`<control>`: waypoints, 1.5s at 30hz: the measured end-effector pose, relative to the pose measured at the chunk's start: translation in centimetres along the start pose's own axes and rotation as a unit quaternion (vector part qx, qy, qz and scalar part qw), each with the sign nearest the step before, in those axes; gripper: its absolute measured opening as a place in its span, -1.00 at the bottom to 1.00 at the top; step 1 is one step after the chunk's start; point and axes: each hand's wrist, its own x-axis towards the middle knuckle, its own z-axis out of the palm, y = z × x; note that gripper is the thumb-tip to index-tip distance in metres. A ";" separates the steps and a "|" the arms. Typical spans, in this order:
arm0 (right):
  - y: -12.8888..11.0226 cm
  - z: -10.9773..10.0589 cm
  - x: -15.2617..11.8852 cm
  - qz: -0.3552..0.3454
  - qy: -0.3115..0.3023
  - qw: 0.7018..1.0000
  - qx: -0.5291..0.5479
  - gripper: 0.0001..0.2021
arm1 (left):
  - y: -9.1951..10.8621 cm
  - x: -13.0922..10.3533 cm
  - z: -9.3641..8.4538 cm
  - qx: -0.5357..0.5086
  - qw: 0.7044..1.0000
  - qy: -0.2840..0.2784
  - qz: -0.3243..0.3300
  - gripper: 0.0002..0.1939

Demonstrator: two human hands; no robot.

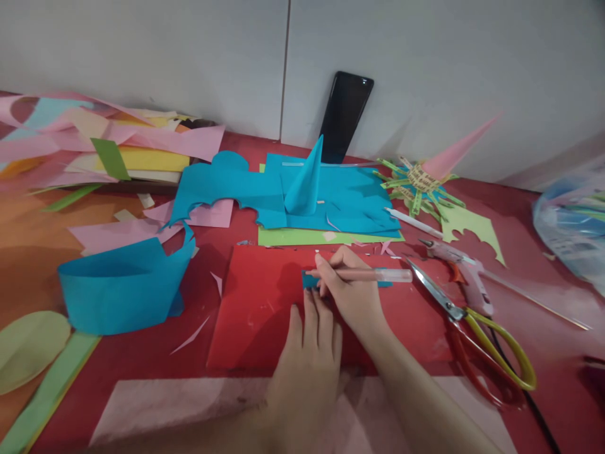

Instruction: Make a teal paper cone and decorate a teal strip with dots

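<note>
My right hand [352, 293] is closed around a pinkish-brown pen [368, 275] with a clear end, its tip over the left end of a narrow blue paper strip [309, 281]. My left hand [307, 353] lies flat with fingers spread, its fingertips at the strip's lower edge. Under both hands is a red sheet [255, 309]. The middle of the strip is hidden by my right hand. A blue paper cone [307, 183] stands on blue sheets [359, 189] behind the red sheet.
Scissors [456, 312] and a glue gun [466, 271] lie at the right. A phone [346, 113] leans on the wall. A blue paper band [118, 287] stands left, below piled paper scraps [155, 142]. A pink cone [454, 151] stands back right.
</note>
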 end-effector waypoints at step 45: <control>0.2 0.1 -0.1 -0.007 0.004 1.000 -0.009 -0.69 | 0.0 0.0 -0.1 -0.007 1.000 -0.013 -0.002 -0.47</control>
